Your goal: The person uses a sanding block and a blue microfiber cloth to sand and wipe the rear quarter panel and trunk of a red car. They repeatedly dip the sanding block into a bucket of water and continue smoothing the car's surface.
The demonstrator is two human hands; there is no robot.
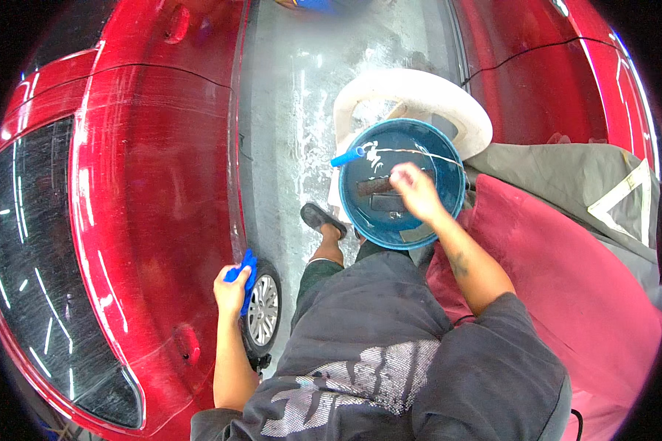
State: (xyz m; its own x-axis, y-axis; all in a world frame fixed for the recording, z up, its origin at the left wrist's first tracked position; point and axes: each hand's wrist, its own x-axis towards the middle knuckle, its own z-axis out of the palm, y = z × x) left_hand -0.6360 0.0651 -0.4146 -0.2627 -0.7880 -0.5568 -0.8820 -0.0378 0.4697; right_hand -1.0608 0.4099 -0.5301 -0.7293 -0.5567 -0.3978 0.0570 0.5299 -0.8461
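My left hand [232, 288] presses a blue cloth [244, 278] against the lower side of a red car [147, 213], just above its wheel [263, 309]. My right hand [415, 192] reaches down into a blue bucket [403, 184] holding water, fingers curled near a dark object lying inside; whether it grips that object is unclear. A blue handle grip [348, 156] sits on the bucket's left rim, with a thin wire handle across the top.
A white round stool or tub [419, 95] stands behind the bucket on wet concrete [287, 132]. A second red car [566, 66] is at the right. Red and grey covers [566, 279] lie at my right. My sandalled foot [322, 219] is forward.
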